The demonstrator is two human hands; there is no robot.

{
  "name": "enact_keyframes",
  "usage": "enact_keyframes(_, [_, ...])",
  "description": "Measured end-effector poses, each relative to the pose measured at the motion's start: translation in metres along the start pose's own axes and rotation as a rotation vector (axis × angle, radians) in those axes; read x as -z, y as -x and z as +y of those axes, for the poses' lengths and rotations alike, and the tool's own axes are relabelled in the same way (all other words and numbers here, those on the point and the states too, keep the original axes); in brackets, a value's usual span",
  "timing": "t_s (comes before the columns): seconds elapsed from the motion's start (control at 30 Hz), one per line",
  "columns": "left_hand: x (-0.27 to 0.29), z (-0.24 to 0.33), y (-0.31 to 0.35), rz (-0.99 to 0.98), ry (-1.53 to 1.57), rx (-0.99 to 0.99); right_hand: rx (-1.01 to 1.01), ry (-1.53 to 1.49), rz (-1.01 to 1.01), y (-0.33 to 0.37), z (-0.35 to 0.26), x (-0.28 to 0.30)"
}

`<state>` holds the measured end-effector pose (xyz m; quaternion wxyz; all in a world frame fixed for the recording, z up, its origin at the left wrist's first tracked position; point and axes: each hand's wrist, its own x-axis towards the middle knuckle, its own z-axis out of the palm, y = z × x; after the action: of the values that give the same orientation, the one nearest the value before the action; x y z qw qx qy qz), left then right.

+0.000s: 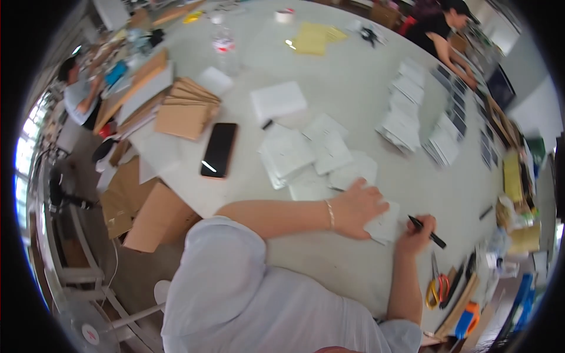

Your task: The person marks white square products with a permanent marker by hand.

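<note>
My right hand (416,236) grips a black marker pen (436,239) above the table, its slim end pointing up and to the left. Fingers spread, my left hand (356,209) lies over a small white flat piece (386,222) close to the right hand. Just beyond the left hand is a loose heap of white square packets (287,154), some overlapping. A small black piece (268,124) lies at the heap's far edge, beside a white stack (278,102). Blur hides the details of the packets.
A dark phone (219,150) and brown cardboard pieces (187,109) lie to the left. White stacks (405,109) stand at the far right. Yellow-handled scissors (434,288) lie near the right edge. A clear bottle (223,44) stands at the back. Two people work across the table.
</note>
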<state>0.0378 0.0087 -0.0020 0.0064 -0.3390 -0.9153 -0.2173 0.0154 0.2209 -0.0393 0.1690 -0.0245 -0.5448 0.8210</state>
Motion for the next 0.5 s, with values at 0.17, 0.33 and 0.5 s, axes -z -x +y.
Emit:
enact_keyframes(0.17, [0.004, 0.008, 0.012, 0.123, 0.157, 0.017, -0.122, -0.091, 0.118, 0.001, -0.004, -0.01])
enact_keyframes(0.33, [0.018, -0.005, 0.007, 0.167, 0.312, -0.018, -0.125, -0.052, 0.207, 0.004, -0.012, -0.025])
enact_keyframes(0.5, [0.032, -0.035, 0.003, 0.284, 0.033, 0.043, -0.127, -0.163, 0.128, -0.006, 0.001, -0.002])
